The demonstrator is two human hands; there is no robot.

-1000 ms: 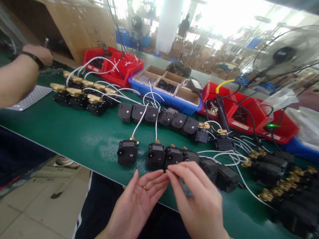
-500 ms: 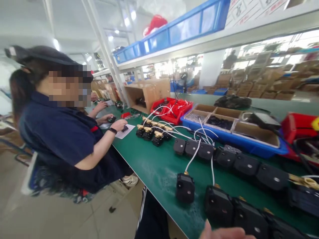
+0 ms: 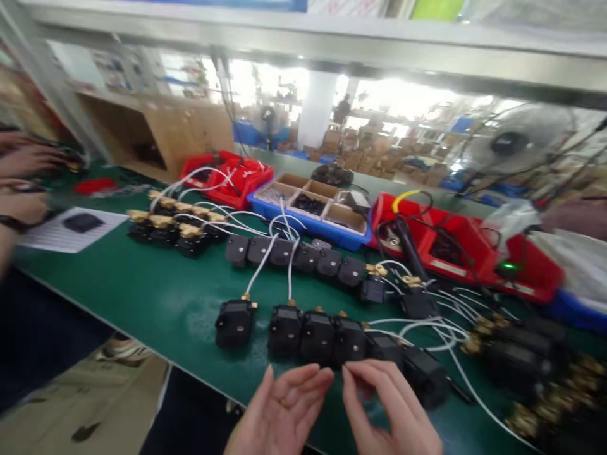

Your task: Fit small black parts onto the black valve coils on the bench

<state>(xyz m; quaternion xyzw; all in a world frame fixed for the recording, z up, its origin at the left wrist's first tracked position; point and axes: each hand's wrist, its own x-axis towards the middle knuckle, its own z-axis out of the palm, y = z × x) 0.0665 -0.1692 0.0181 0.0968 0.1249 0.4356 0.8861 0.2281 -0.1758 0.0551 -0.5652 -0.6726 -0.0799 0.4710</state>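
My left hand (image 3: 284, 411) is at the bottom centre with its palm turned up, fingers apart and lightly curled, holding nothing. Beside it, my right hand (image 3: 391, 411) has thumb and forefinger brought together in a pinch; whatever may be between the tips is too small to make out. Both are just in front of a row of black boxy units (image 3: 317, 338) with brass fittings on top. One similar black unit (image 3: 234, 323) stands apart to the left, a white tube rising from its fitting. Behind runs a second row of black units (image 3: 306, 258).
A blue divided tray (image 3: 310, 222) and red bins (image 3: 455, 265) line the back of the green table (image 3: 175, 303). Brass-topped units (image 3: 190, 237) stand left. A co-worker's hands (image 3: 23, 202) are at far left near a white sheet (image 3: 107, 229). White tubes (image 3: 455, 335) spread at right.
My view has swung right and down, away from the co-worker toward the bench in front of me. Both my hands now show; only part of one hand appeared at the bottom edge before.
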